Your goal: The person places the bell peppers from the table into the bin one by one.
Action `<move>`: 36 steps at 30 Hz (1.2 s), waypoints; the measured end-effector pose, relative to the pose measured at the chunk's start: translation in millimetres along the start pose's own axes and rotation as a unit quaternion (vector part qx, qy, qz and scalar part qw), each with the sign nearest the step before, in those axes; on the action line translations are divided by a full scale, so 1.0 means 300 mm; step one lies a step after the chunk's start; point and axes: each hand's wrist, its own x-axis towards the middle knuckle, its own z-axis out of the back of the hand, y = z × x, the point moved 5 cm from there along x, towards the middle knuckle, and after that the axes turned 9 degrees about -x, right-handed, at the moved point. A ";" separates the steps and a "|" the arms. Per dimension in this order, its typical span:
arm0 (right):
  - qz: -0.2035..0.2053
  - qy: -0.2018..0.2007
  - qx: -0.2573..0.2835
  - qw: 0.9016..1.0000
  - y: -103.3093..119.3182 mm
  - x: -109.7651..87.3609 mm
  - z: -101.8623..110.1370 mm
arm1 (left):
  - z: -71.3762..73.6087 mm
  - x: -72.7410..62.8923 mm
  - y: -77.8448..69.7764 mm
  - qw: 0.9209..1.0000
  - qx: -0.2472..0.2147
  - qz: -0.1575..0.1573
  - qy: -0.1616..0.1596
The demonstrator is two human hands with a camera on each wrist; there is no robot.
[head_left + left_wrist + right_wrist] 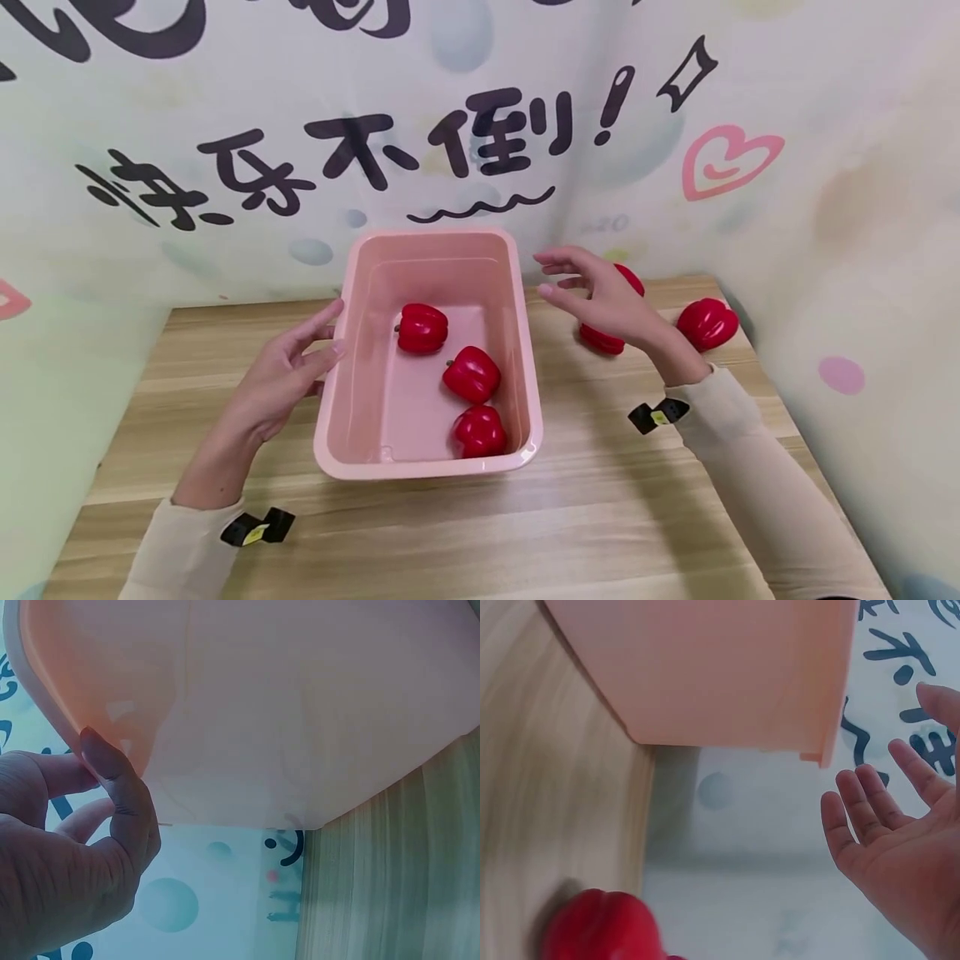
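Note:
A pink plastic basin [378,350] stands on the wooden table, with three red bell peppers inside: one toward the back [422,328], one in the middle [473,375] and one at the front right [480,432]. My left hand [281,375] grips the basin's left rim between thumb and fingers; the left wrist view shows them at its edge. To the right of the basin, my right hand [600,292] is raised with its fingers apart and slightly bent, holding nothing. Red bell pepper [602,340] shows partly hidden beneath that hand, and another bell pepper [707,324] lies farther right.
A printed white backdrop [390,75] with dark writing rises right behind the basin and continues along both sides. The wooden tabletop [570,500] reaches forward of the basin. Its right edge runs close beside the rightmost pepper.

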 end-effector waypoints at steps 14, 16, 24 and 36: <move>-0.047 -0.021 0.023 0.998 -0.148 -0.089 -0.045 | -0.002 0.010 -0.007 1.000 -0.005 -0.003 0.000; -0.043 -0.031 0.021 0.998 -0.159 -0.102 -0.042 | -0.001 0.009 -0.004 1.000 -0.006 -0.002 -0.001; -0.067 -0.060 0.010 0.996 -0.222 -0.174 -0.032 | 0.001 0.005 0.004 1.000 -0.004 0.000 -0.004; -0.087 -0.085 0.045 0.992 -0.322 -0.289 -0.050 | -0.002 0.001 0.004 1.000 -0.014 0.000 -0.005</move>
